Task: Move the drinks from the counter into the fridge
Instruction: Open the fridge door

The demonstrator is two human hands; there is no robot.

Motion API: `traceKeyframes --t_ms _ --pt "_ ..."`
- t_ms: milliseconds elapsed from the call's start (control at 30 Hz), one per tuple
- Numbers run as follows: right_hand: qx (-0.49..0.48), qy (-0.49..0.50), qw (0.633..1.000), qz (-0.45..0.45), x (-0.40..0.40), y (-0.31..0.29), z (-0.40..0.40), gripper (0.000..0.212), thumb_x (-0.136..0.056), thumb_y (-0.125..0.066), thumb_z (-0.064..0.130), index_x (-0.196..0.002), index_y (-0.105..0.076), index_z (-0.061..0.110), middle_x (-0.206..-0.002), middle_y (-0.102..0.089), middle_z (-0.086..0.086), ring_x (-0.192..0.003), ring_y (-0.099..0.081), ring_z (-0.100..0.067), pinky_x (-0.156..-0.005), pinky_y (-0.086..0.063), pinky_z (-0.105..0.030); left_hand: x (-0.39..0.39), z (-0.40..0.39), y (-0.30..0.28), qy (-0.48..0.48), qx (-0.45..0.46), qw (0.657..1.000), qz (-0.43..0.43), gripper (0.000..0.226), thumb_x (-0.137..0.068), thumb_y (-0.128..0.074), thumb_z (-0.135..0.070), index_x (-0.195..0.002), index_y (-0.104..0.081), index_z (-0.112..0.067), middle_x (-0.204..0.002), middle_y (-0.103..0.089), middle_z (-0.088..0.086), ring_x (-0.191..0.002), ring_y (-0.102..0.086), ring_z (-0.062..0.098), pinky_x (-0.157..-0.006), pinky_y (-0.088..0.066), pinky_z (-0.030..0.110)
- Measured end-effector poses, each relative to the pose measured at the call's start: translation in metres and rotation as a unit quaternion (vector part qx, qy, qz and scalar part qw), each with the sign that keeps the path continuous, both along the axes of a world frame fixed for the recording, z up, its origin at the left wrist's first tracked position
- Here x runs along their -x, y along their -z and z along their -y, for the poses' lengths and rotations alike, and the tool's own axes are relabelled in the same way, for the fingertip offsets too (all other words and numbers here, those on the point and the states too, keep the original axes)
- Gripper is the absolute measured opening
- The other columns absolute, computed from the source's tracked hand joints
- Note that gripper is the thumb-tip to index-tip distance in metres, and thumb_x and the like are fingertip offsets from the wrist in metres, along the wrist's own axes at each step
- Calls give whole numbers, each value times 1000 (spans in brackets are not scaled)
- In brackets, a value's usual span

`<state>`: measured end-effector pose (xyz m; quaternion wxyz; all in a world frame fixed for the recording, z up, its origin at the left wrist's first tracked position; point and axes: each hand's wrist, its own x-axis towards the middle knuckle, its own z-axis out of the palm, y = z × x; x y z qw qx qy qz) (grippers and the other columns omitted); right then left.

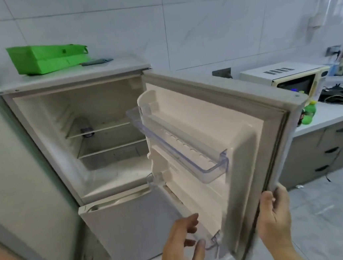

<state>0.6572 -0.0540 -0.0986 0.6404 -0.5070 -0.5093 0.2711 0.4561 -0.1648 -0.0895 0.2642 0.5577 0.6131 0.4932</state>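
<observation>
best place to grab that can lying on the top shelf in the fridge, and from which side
Take the dark drink can around its curved middle, reaching straight in through the open front of the white fridge. It lies on its side on the upper shelf near the left wall, one end facing out, so fingers wrap over the top of the barrel. The left hand is free; the right hand grips the door edge.

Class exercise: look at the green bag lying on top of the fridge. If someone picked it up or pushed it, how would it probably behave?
The green bag looks like folded fabric with soft creases, so it would likely flop and unfold when lifted. It lies flat and seems empty, so it is probably light. Pushed, it would likely slide or bunch rather than roll on the fridge top.
</observation>
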Motion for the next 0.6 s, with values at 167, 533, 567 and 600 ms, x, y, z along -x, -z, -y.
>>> traceKeyframes --t_ms 167,533,567,600 --pt "67 62 995 -39 -53 -12 -73 39 -91 -33 66 -83 -47 30 -84 -44 -5 -79 -43 -19 -74 -37 -37 -3 -40 13 26 -10 999 32 50 -87 -66 -23 -120 -52 -57 -114 -56 -23 -96 -61 8 -71 -54 18" --pt "132 27 990 -50 -130 -22 -236 61 -100 -29 61 -139 -54 22 -136 -59 -1 -127 -53 -20 -108 -41 -37 -61 -96 44 -70 74 993 57 43 -89 -65 -15 -112 -57 -51 -107 -57 -28 -100 -59 5 -78 -55 25" --pt "128 14 990 -51 -133 -22 -247 61 -100 -28 60 -141 -53 21 -139 -58 -2 -130 -51 -20 -111 -40 -38 -72 -100 45 -86 75 992 58 43 -89 -66 -14 -113 -57 -49 -107 -58 -28 -99 -59 5 -78 -54 24" --pt "120 3 991 -51 -134 -22 -258 62 -100 -27 60 -143 -51 21 -143 -55 -3 -133 -49 -20 -113 -37 -38 -82 -104 47 -101 74 990 64 43 -89 -66 -13 -113 -58 -48 -106 -59 -28 -99 -59 5 -78 -54 24"
